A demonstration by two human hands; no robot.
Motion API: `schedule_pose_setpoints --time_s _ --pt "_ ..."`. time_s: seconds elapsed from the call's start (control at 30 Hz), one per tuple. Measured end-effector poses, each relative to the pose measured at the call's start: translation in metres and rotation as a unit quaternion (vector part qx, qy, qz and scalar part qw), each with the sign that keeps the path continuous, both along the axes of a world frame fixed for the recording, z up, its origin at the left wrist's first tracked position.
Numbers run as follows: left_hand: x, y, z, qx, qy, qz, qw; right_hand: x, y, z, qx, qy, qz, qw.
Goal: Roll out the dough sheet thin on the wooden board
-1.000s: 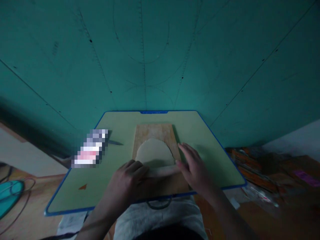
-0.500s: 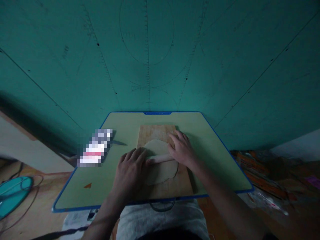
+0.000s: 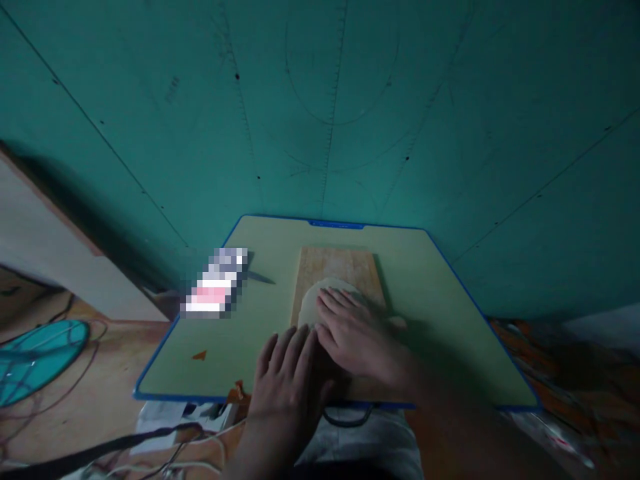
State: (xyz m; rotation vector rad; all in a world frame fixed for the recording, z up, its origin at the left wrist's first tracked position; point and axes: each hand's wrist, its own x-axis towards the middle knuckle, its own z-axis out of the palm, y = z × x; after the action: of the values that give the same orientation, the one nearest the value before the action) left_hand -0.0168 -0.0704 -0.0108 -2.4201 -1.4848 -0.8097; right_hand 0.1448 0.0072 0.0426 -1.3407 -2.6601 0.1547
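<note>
A thin round sheet of dough [image 3: 311, 301] lies on a wooden cutting board [image 3: 336, 259]. My right hand [image 3: 353, 330] rests over the dough with its fingers stretched flat and pointing to the upper left. Beyond that hand's right side pokes the pale end of a rolling pin [image 3: 399, 323]; the rest of the pin is hidden, so I cannot tell whether the palm touches it. My left hand [image 3: 287, 370] is at the near left edge of the dough and board, fingers extended and thumb apart. The near part of the dough is covered by both hands.
The board sits on a small blue-edged table [image 3: 440, 287] against a green wall [image 3: 320, 133]. To the left are a knife blade [image 3: 261, 277], a blurred-out object [image 3: 215, 283] and an orange scrap [image 3: 199, 355]. Cables [image 3: 190, 453] and a teal round object [image 3: 45, 360] are on the floor.
My right hand has moved left from the rolling pin's right end onto the dough. My left hand has come nearer to me. The view has shifted, so the table appears further right.
</note>
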Motion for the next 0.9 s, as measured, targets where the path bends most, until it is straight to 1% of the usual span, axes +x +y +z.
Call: schedule_pose_setpoints --time_s 0.03,0.1,0.17,0.23,0.33,0.4,0.5,0.53,0.6,0.63,0.7,0.8,0.9 --pt "0.001 0.0 0.0 0.003 -0.01 0.002 1.0 -0.005 0.003 0.0 -0.007 0.003 0.009 1.0" --pt "0.0 -0.001 0.0 0.01 -0.03 0.012 0.999 -0.01 0.009 0.003 -0.039 0.007 0.05 0.998" --pt "-0.002 -0.001 -0.002 0.01 -0.035 0.015 0.999 -0.01 0.012 0.007 -0.073 0.025 0.074 0.994" --pt "-0.006 -0.002 -0.003 -0.002 -0.021 0.004 1.0 -0.004 0.011 0.011 -0.073 0.05 0.047 0.995" --pt "-0.011 0.002 0.001 -0.037 -0.005 -0.012 0.999 0.014 0.003 0.008 -0.008 0.052 -0.018 0.998" --pt "-0.011 0.008 0.009 -0.065 -0.003 -0.005 0.998 0.027 -0.003 0.0 0.025 0.031 -0.044 0.998" --pt "-0.001 0.024 0.025 -0.116 0.015 0.012 0.993 0.041 -0.009 -0.013 0.032 0.005 -0.06 0.998" --pt "0.003 0.032 0.029 -0.134 0.026 0.01 0.991 0.043 -0.01 -0.015 0.031 0.0 -0.055 0.998" --pt "0.012 0.048 0.035 -0.158 0.05 -0.018 0.986 0.044 -0.011 -0.018 0.032 -0.006 -0.046 0.998" --pt "0.015 0.056 0.036 -0.165 0.06 -0.034 0.984 0.043 -0.011 -0.018 0.034 -0.007 -0.048 0.998" --pt "0.015 0.07 0.036 -0.177 0.076 -0.048 0.98 0.042 -0.011 -0.017 0.036 -0.008 -0.06 0.998" --pt "0.002 0.081 0.036 -0.191 0.099 -0.021 0.976 0.039 -0.012 -0.017 0.032 -0.002 -0.077 0.996" --pt "-0.011 0.082 0.04 -0.16 0.108 0.01 0.981 0.037 -0.013 -0.018 0.029 0.008 -0.086 0.996"
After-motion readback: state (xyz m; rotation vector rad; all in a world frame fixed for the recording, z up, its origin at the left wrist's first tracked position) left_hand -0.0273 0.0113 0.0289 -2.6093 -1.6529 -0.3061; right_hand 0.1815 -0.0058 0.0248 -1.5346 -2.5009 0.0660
